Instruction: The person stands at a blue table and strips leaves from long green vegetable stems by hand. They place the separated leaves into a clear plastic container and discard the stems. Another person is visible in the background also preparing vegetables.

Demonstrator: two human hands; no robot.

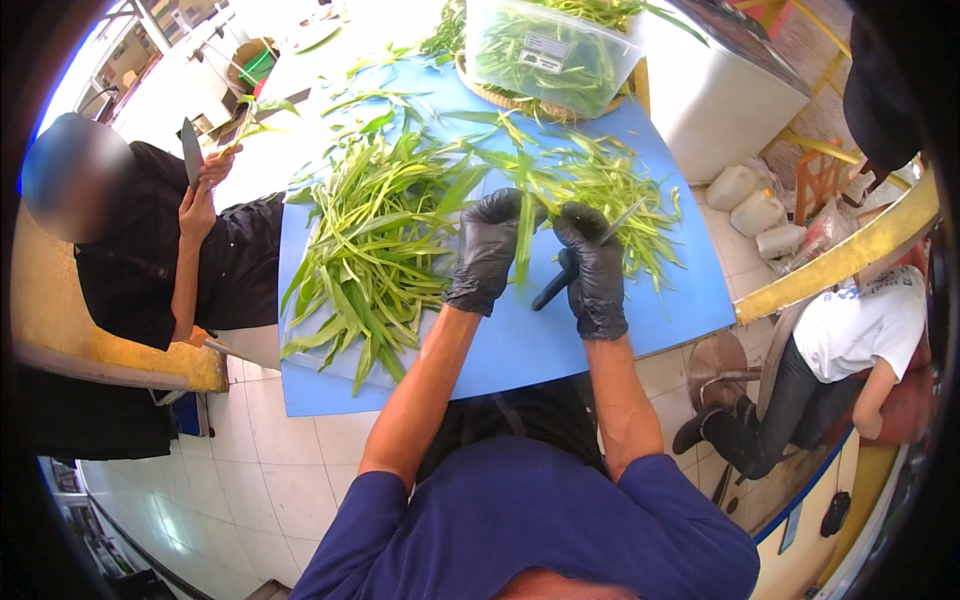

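Note:
Black gloves cover both of my hands. My left hand (489,247) pinches a leafy green stalk (525,232), whose long leaf hangs between the hands. My right hand (592,262) is closed around a small knife with a dark handle (553,289); its blade (624,219) points up and right, and the fingertips meet the greens. Left of my left hand lies a large heap of long-leaved greens (375,247), partly on a clear sheet or tray. Thinner cut stems and leaves (637,202) lie beyond my right hand on the blue tabletop (510,345).
A clear plastic bin of greens (555,56) stands in a woven basket (495,97) at the table's far side. At the left, a co-worker in black (150,240) holds a knife (191,150) and a stalk. Plastic jugs (757,214) and a seated person in white (862,322) are at the right.

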